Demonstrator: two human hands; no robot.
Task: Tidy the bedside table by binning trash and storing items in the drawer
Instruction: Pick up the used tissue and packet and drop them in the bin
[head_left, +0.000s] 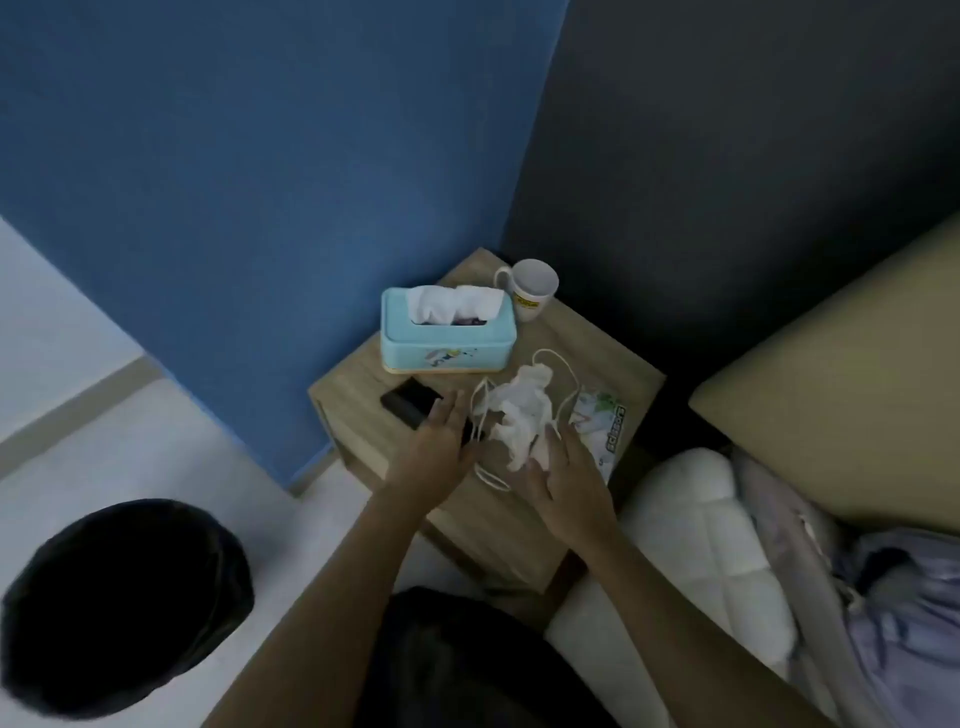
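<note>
Over a wooden bedside table (613, 364), a person's left hand (434, 449) and right hand (563, 480), both open with fingers spread, flank crumpled white tissues (519, 410) lying on a white cable (558, 364), between a black phone (408, 402) and a printed packet (602, 421), with a black bin (124, 597) on the floor nearby.

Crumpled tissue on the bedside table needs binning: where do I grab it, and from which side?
Pinch the crumpled tissue at its bunched middle, coming from above. It lies loose over the white cable, so lift straight up rather than dragging. The right hand already touches its near end and seems best placed.
</note>
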